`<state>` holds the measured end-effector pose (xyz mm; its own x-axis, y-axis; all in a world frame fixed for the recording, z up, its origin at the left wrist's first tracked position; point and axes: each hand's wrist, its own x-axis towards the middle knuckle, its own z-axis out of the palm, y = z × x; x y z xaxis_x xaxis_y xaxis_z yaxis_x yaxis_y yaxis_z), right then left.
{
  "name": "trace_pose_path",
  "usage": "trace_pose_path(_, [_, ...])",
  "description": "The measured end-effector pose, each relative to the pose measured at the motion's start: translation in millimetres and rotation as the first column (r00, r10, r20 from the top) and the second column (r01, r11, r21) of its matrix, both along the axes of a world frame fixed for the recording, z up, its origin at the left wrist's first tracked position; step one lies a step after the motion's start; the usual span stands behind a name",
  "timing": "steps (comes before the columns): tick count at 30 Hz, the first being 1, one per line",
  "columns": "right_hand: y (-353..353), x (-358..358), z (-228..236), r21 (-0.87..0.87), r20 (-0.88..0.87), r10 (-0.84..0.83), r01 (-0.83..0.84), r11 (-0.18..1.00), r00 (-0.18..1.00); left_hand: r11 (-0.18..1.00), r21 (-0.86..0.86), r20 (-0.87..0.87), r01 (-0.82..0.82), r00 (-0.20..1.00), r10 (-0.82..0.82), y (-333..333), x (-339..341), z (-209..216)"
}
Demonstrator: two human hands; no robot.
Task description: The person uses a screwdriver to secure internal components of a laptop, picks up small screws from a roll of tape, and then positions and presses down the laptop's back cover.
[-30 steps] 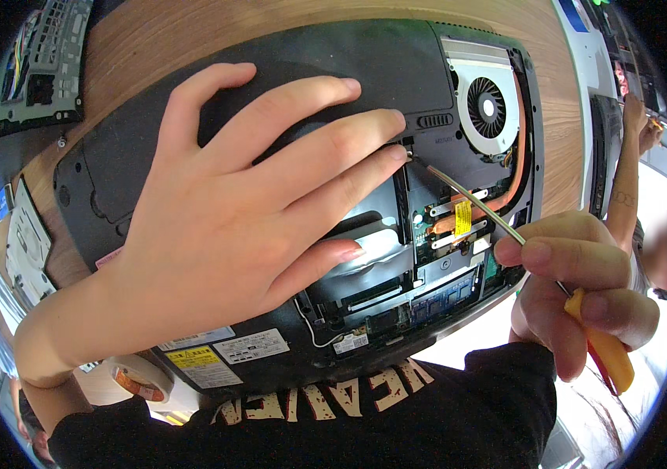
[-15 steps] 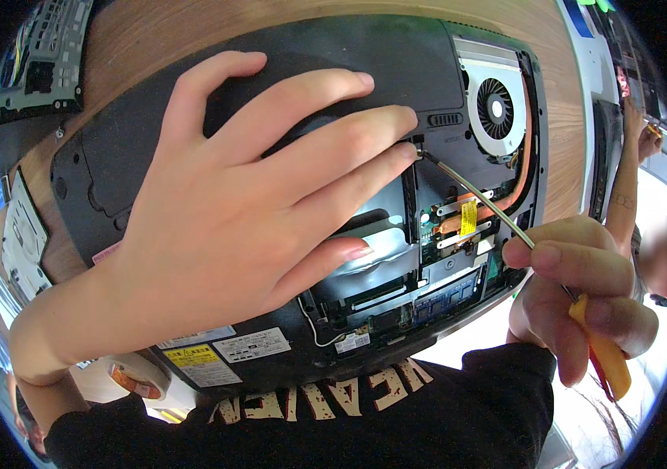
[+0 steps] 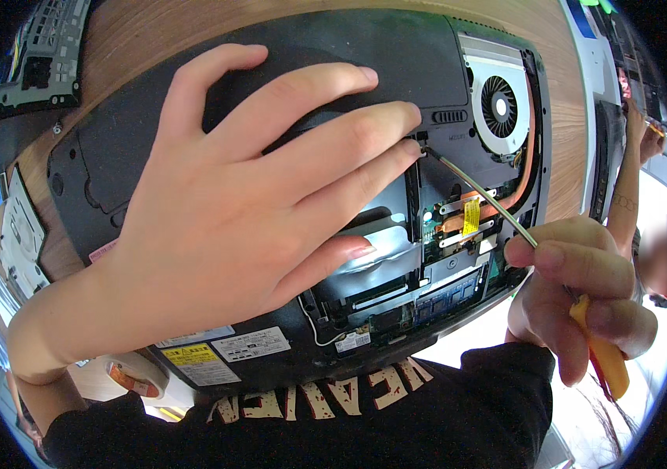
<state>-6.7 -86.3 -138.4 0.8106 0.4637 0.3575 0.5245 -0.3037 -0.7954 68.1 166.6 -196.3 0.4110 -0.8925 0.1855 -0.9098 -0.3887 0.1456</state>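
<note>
Wood-look surface (image 3: 572, 125) runs past the fan (image 3: 501, 107), w/ your laptop (image 3: 396, 47) on it, underside up. Yr L hand (image 3: 224, 195) is spread wide over the laptop left of the fan; yr R hand (image 3: 576, 289), below the fan, grips the screwdriver (image 3: 498, 208), tip down-left of the fan. Prob. best: steady tip w/ L index, bring shaft more upright, press evenly, don't lean on copper pipe (image 3: 533, 148) beside fan
</note>
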Motion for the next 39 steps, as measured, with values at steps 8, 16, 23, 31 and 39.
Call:
trace_pose_path(8, [0, 1, -7, 0.039, 0.018, -0.004, 0.003, 0.999, 1.0, 0.996, 0.01, -0.143, -0.088, 0.986, 0.089, -4, -7, 10])
trace_pose_path(16, [-2, 4, -6, 0.019, 0.052, -0.027, 0.026, 0.999, 0.998, 0.998, -0.018, -0.161, -0.061, 0.985, 0.057, -11, -2, 25])
trace_pose_path(23, [-6, 6, -4, -0.008, 0.089, -0.073, 0.074, 0.997, 0.993, 0.977, -0.193, -0.204, -0.094, 0.977, 0.054, -21, 10, 23])
trace_pose_path(31, [-13, 8, -9, -0.035, 0.145, -0.169, 0.176, 0.984, 0.975, 0.967, -0.233, -0.319, -0.098, 0.948, 0.019, -40, 22, 14])
trace_pose_path(39, [-18, 26, 7, -0.128, 0.078, -0.114, 0.123, 0.984, 0.99, 0.979, -0.184, -0.45, -0.084, 0.893, -0.008, -46, 33, 16])
